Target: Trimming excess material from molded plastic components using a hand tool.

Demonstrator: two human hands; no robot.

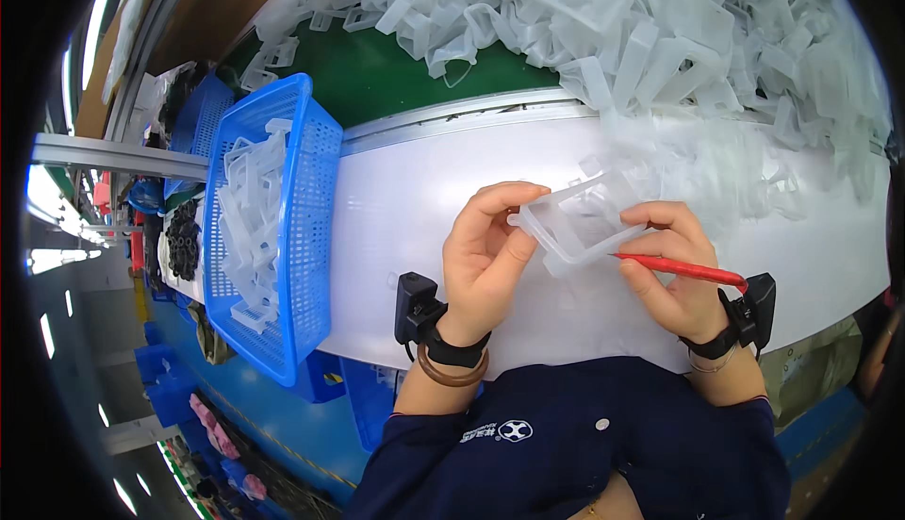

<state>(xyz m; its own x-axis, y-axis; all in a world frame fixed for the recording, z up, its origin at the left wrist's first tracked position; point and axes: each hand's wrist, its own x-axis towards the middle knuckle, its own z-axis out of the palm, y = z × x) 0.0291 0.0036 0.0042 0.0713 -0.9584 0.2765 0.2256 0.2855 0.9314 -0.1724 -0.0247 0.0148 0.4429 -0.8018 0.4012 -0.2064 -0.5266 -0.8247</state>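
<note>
My left hand [490, 261] grips one end of a translucent white plastic frame [563, 251], thumb and fingers pinching its edge. The frame is roughly rectangular with an open middle and is held tilted above the white table. In my right hand [677, 261] lies a slim red pen-like tool [688, 268]. Its thin tip points left and meets or nearly meets the frame's near edge; I cannot tell which. The fingers of my right hand also rest against the frame's right side.
A large heap of similar translucent parts [650, 30] covers the far side, partly on a green surface [377, 67]. A blue perforated basket [316, 199] holding more parts stands left of the white table [377, 209]. Small clear scraps lie beyond my hands.
</note>
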